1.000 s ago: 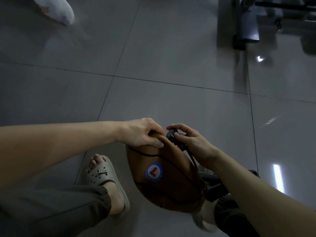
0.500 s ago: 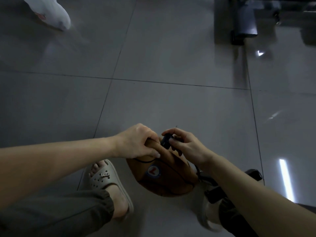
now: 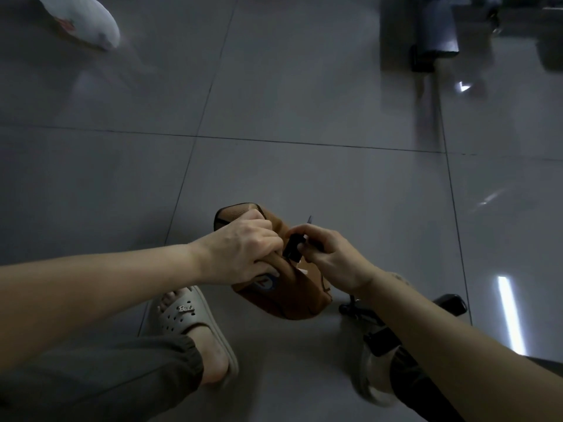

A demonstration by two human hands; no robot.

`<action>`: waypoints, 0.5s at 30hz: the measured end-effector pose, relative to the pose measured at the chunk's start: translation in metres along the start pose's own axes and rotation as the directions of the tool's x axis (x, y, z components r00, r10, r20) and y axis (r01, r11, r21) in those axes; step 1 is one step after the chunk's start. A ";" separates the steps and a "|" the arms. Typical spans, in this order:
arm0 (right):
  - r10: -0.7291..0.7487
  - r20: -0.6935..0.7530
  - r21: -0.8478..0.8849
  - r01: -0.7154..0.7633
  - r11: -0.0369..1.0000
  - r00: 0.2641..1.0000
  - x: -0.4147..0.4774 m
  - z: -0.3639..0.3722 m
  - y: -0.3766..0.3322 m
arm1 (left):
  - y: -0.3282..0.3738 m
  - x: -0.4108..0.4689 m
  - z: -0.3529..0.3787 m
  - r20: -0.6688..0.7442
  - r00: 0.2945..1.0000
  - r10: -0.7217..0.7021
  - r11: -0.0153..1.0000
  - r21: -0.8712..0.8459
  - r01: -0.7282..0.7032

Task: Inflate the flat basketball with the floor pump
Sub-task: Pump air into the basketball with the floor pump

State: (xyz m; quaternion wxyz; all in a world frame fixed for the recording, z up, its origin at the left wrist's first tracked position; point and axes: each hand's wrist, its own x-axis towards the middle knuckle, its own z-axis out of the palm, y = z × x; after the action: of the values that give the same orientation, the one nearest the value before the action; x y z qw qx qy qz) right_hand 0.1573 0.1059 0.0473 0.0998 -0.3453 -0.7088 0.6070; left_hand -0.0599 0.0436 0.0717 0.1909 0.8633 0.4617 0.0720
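Centrally, basketball [image 3: 292, 295]: flat, folded, held over the tiled floor [image 3: 304, 86].
Left hand [image 3: 240, 254]: fingers curled, gripping the basketball's fold.
Right hand [image 3: 332, 260]: fingertips pinching the black nozzle [image 3: 292, 250] at the basketball.

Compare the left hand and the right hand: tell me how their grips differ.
The left hand grips the flat basketball; the right hand holds the black pump head. The left hand clamps with all fingers curled; the right hand pinches with fingertips. Both are bare and meet on the ball's upper side.
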 end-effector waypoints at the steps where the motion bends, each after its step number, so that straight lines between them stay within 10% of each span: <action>1: 0.001 -0.004 0.001 -0.001 1.000 1.000 0.000 0.000 0.000 | 0.000 0.000 -0.001 0.000 1.000 0.002 1.000 0.000 -0.002; 15: -0.003 0.023 -0.403 0.012 0.915 1.000 0.005 -0.007 -0.007 | -0.001 0.003 -0.003 0.019 1.000 0.005 0.999 -0.036 -0.005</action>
State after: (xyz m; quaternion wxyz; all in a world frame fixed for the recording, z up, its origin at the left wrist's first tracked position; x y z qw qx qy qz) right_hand 0.1548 0.1140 0.0545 0.0211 -0.3491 -0.8209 0.4514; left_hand -0.0599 0.0477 0.0733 0.2107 0.8615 0.4562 0.0726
